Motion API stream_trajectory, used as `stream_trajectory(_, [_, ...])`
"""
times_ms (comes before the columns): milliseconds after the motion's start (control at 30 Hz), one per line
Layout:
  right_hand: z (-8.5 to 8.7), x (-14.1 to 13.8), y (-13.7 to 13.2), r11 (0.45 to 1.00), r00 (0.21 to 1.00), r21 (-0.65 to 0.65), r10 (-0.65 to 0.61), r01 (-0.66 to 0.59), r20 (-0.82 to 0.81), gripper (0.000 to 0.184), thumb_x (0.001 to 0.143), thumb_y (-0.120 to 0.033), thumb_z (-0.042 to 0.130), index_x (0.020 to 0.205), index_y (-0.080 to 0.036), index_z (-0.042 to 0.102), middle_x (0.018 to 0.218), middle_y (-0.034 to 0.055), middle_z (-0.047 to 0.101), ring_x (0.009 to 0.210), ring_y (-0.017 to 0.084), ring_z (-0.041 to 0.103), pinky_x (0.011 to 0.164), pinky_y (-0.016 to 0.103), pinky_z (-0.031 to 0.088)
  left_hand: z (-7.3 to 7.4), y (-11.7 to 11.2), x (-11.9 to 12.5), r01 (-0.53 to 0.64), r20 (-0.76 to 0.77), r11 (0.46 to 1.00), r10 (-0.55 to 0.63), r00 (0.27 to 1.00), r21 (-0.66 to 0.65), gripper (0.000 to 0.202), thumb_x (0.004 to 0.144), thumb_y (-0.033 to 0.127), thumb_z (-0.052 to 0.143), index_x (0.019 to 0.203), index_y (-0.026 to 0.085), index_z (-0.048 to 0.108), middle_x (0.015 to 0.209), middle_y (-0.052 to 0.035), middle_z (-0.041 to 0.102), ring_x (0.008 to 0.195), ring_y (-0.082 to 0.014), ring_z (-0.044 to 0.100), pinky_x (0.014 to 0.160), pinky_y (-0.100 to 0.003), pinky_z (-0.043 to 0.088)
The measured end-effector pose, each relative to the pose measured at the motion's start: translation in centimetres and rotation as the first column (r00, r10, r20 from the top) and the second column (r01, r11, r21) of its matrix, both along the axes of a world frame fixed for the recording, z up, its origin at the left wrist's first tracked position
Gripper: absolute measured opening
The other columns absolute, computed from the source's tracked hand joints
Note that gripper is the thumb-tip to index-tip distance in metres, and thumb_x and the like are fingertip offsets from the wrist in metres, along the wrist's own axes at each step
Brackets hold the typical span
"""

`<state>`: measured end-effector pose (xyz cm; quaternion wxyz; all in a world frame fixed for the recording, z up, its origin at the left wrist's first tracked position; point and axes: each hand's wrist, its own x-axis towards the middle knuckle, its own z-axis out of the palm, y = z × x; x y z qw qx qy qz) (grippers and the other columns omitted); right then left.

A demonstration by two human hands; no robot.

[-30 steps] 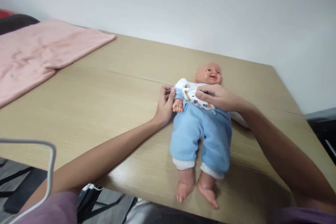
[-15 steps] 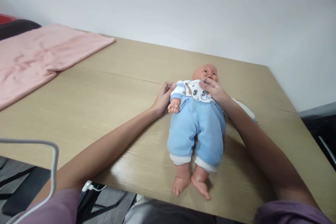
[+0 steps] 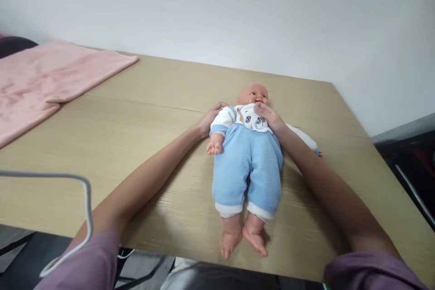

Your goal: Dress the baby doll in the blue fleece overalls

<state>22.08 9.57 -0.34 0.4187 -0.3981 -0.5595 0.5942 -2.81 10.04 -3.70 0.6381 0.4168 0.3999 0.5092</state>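
A baby doll (image 3: 248, 163) in a blue fleece romper with a white printed top lies on its back on the wooden table (image 3: 142, 145), head toward the wall and bare feet near the front edge. My left hand (image 3: 209, 119) is curled round the doll's white sleeve at its shoulder. My right hand (image 3: 270, 118) pinches the white top at the doll's collar, just under the chin. The doll's far arm is hidden behind my right forearm.
A pink cloth (image 3: 44, 81) lies spread over the table's far left part. A white cable (image 3: 68, 199) loops in the lower left foreground. Dark chair parts show at the far left and below the table's right edge. A white wall stands behind.
Both hands slid up the doll, from its chest and wrist to the shoulder and collar. The white top now lies smoothed flat over the chest. The view shifted slightly right.
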Motion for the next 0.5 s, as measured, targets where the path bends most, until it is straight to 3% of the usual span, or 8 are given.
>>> stream_trajectory(200, [-0.4, 0.7, -0.2, 0.999, 0.997, -0.027, -0.034, 0.032, -0.073, 0.052, 0.077, -0.071, 0.094, 0.100, -0.031, 0.071, 0.101, 0.0044, 0.085, 0.109, 0.033, 0.082, 0.106, 0.052, 0.068, 0.9, -0.6, -0.4, 0.070, -0.048, 0.997, -0.068, 0.996, 0.027, 0.008, 0.091, 0.015, 0.074, 0.093, 0.021, 0.070, 0.087, -0.0018, 0.069, 0.080, -0.0189, 0.066, 0.075, -0.032, 0.059])
stream_trajectory(367, [-0.4, 0.9, 0.0, 0.997, 0.997, -0.047, -0.061, 0.059, -0.051, 0.050, 0.076, -0.066, 0.090, 0.108, -0.031, 0.075, 0.109, 0.0047, 0.087, 0.114, 0.034, 0.083, 0.105, 0.051, 0.070, 0.7, -0.8, -0.2, 0.067, -0.036, 0.995, -0.064, 0.997, 0.074, 0.009, 0.086, 0.020, 0.078, 0.091, 0.022, 0.071, 0.089, -0.0015, 0.070, 0.080, -0.0180, 0.065, 0.076, -0.030, 0.059])
stream_trajectory(500, [-0.2, 0.7, -0.2, 0.998, 0.997, -0.023, -0.055, 0.054, -0.056, 0.050, 0.075, -0.068, 0.090, 0.107, -0.031, 0.076, 0.112, 0.0060, 0.089, 0.121, 0.036, 0.082, 0.109, 0.053, 0.069, 0.3, 0.4, -0.2, 0.208, -0.005, 0.975, -0.209, 0.978, -0.076, 0.019, 0.092, 0.039, 0.078, 0.088, 0.022, 0.073, 0.080, -0.0056, 0.073, 0.074, -0.0237, 0.067, 0.077, -0.040, 0.062])
